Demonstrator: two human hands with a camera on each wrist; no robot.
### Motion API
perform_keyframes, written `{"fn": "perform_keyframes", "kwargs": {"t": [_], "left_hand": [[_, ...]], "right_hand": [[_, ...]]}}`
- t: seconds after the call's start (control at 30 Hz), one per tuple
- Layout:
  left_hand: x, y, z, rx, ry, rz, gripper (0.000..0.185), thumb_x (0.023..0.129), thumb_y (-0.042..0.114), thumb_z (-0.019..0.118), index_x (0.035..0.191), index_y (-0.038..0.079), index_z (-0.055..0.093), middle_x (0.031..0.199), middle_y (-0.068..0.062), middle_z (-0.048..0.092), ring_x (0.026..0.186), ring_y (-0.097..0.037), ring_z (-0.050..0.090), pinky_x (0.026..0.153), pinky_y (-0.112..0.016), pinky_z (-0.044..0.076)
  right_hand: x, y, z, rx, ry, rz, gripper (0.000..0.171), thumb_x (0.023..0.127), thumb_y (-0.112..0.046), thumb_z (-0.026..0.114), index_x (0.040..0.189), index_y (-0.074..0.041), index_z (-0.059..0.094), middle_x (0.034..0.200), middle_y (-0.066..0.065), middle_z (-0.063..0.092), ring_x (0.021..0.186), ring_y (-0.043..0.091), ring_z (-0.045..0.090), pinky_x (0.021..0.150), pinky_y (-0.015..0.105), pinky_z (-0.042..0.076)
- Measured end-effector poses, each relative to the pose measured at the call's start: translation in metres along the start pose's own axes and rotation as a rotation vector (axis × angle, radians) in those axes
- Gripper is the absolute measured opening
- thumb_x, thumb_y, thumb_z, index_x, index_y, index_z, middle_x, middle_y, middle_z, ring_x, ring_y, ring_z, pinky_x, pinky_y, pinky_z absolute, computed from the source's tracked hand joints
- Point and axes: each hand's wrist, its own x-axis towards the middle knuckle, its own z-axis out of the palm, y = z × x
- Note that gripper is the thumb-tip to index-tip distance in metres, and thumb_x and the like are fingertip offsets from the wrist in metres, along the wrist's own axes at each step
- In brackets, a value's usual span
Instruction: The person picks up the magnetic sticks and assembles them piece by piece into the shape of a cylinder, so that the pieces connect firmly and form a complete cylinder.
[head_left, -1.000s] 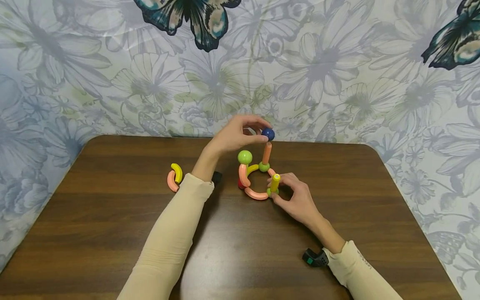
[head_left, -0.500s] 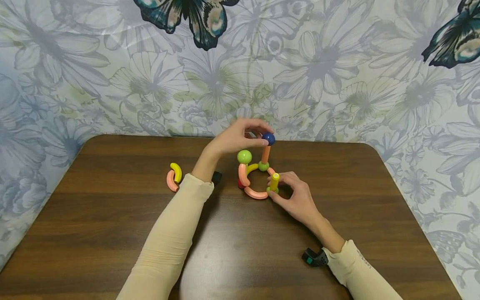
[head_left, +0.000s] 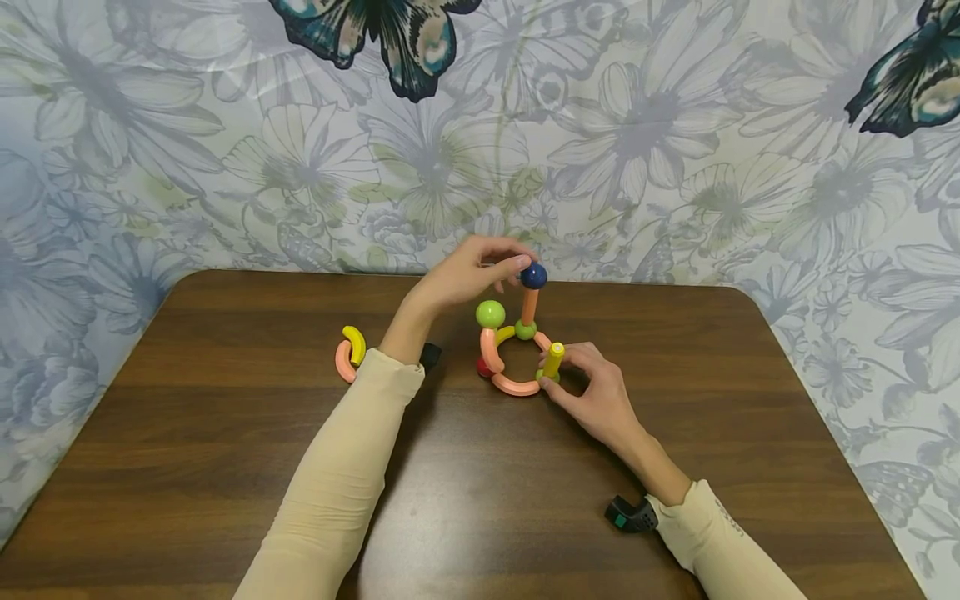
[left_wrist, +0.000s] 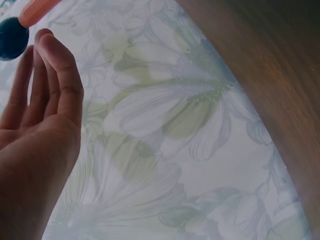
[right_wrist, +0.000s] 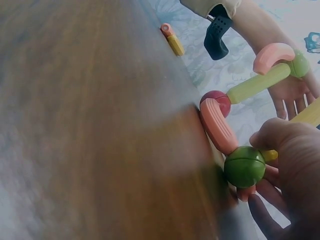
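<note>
In the head view, a magnetic ball-and-rod ring stands on the table, with several uprights. A blue ball (head_left: pixel 534 276) sits on top of an orange rod (head_left: pixel 529 307) at the ring's back. My left hand (head_left: pixel 468 271) is beside this ball, fingertips at its left side; in the left wrist view the fingers reach up loosely below the ball. My right hand (head_left: pixel 600 394) pinches a green ball (right_wrist: pixel 245 166) at the ring's near right, under an upright yellow rod (head_left: pixel 553 360). A light green ball (head_left: pixel 491 314) tops the left upright, above a red ball (right_wrist: pixel 216 103).
Left of the ring lie a loose yellow curved piece (head_left: pixel 355 343) and a pink curved piece (head_left: pixel 345 362). The brown table (head_left: pixel 480 500) ends behind the ring, against a flower-patterned backdrop (head_left: pixel 660 142). A black wrist device (head_left: pixel 632 514) is on the right arm.
The blue ball has come down from above the orange rod onto its top. My left fingers have since loosened and shifted slightly left. The right hand keeps its hold, almost still.
</note>
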Motion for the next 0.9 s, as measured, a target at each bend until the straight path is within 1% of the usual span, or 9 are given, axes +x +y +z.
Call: {"fn": "perform_keyframes", "kwargs": {"t": [0.13, 0.3, 0.37, 0.47, 0.53, 0.6, 0.7, 0.83, 0.9], "left_hand": [[-0.01, 0.0, -0.006, 0.028, 0.074, -0.059, 0.032, 0.108, 0.033, 0.061, 0.127, 0.01, 0.073, 0.113, -0.01, 0.074, 0.093, -0.024, 0.068, 0.081, -0.039, 0.06], [-0.031, 0.002, -0.022, 0.109, 0.153, -0.115, 0.026, 0.106, 0.028, 0.066, 0.121, 0.008, 0.074, 0.11, -0.012, 0.074, 0.092, -0.03, 0.071, 0.085, -0.049, 0.061], [-0.043, 0.002, -0.031, 0.146, 0.178, -0.135, 0.023, 0.105, 0.024, 0.068, 0.117, 0.006, 0.074, 0.106, -0.012, 0.074, 0.091, -0.033, 0.071, 0.083, -0.051, 0.06], [-0.066, 0.003, -0.047, 0.209, 0.204, -0.191, 0.021, 0.104, 0.022, 0.068, 0.114, 0.005, 0.074, 0.101, -0.012, 0.073, 0.087, -0.035, 0.07, 0.077, -0.045, 0.061], [-0.084, 0.004, -0.057, 0.266, 0.217, -0.244, 0.02, 0.104, 0.022, 0.069, 0.113, 0.006, 0.074, 0.097, -0.011, 0.073, 0.083, -0.032, 0.069, 0.072, -0.04, 0.06], [-0.102, 0.004, -0.068, 0.319, 0.222, -0.3, 0.02, 0.103, 0.022, 0.069, 0.113, 0.005, 0.074, 0.095, -0.011, 0.074, 0.079, -0.03, 0.069, 0.07, -0.035, 0.058], [-0.128, 0.005, -0.08, 0.416, 0.206, -0.386, 0.02, 0.102, 0.022, 0.072, 0.111, 0.004, 0.075, 0.095, -0.011, 0.076, 0.074, -0.026, 0.069, 0.066, -0.032, 0.057], [-0.155, 0.004, -0.091, 0.53, 0.139, -0.53, 0.023, 0.099, 0.022, 0.074, 0.105, 0.001, 0.073, 0.084, -0.011, 0.075, 0.066, -0.022, 0.069, 0.061, -0.031, 0.055], [-0.166, 0.001, -0.093, 0.555, 0.103, -0.608, 0.025, 0.099, 0.022, 0.074, 0.104, -0.002, 0.07, 0.076, -0.011, 0.073, 0.062, -0.021, 0.068, 0.06, -0.034, 0.056]], "right_hand": [[0.0, -0.001, 0.001, -0.012, 0.009, 0.006, 0.024, 0.091, -0.019, 0.085, 0.113, -0.015, 0.077, 0.111, -0.009, 0.074, 0.11, 0.011, 0.061, 0.094, 0.04, 0.055], [0.001, -0.001, 0.002, -0.021, 0.031, -0.001, 0.026, 0.089, -0.013, 0.086, 0.113, -0.014, 0.077, 0.112, -0.008, 0.075, 0.107, 0.012, 0.061, 0.091, 0.042, 0.056], [0.002, -0.001, 0.001, -0.033, 0.037, -0.002, 0.028, 0.088, -0.012, 0.086, 0.115, -0.014, 0.076, 0.112, -0.006, 0.074, 0.106, 0.013, 0.062, 0.091, 0.042, 0.058], [0.002, 0.0, 0.002, -0.049, 0.039, 0.002, 0.03, 0.089, -0.009, 0.085, 0.117, -0.013, 0.075, 0.114, -0.005, 0.073, 0.106, 0.013, 0.063, 0.09, 0.043, 0.059], [0.002, 0.0, 0.001, -0.052, 0.039, 0.008, 0.031, 0.089, -0.008, 0.084, 0.118, -0.013, 0.075, 0.114, -0.005, 0.073, 0.106, 0.013, 0.063, 0.09, 0.043, 0.059], [0.002, -0.001, 0.001, -0.05, 0.036, 0.01, 0.029, 0.089, -0.008, 0.084, 0.117, -0.014, 0.076, 0.114, -0.005, 0.074, 0.107, 0.013, 0.062, 0.09, 0.044, 0.059], [0.002, -0.001, 0.0, -0.048, 0.035, 0.013, 0.027, 0.089, -0.008, 0.084, 0.114, -0.014, 0.076, 0.114, -0.005, 0.075, 0.107, 0.013, 0.062, 0.09, 0.044, 0.058], [0.001, -0.001, 0.0, -0.053, 0.041, 0.012, 0.027, 0.088, -0.009, 0.084, 0.114, -0.014, 0.076, 0.113, -0.005, 0.075, 0.107, 0.012, 0.062, 0.09, 0.044, 0.058], [0.0, -0.001, 0.0, -0.051, 0.043, 0.012, 0.027, 0.088, -0.008, 0.085, 0.114, -0.013, 0.076, 0.112, -0.005, 0.075, 0.107, 0.013, 0.062, 0.09, 0.044, 0.058]]}}
